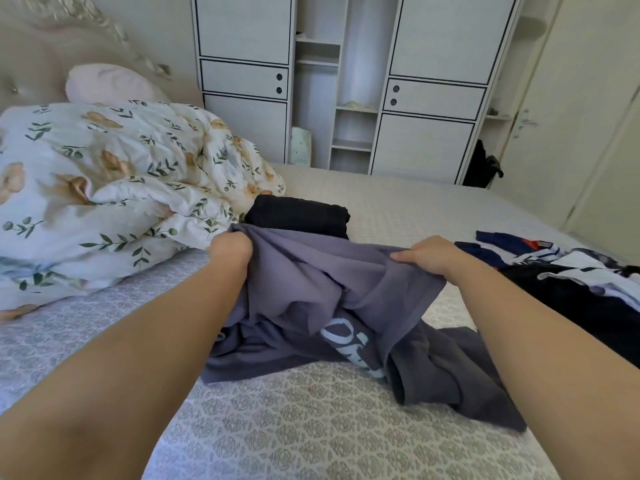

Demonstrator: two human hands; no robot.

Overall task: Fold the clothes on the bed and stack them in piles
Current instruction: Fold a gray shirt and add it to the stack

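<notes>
Both-handed, left hand (231, 247) and right hand (429, 255) grip purple shirt (311, 289) over bed (277, 427).

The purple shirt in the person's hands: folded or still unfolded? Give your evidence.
Unfolded. The purple shirt hangs bunched between the left hand and right hand, its lower part crumpled on the bed.

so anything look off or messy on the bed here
Nothing damaged or spilled. The grey shirt is bunched between both hands, not yet folded, and a loose heap of unfolded clothes sprawls at the right edge. The black folded garment sits tidy.
</notes>
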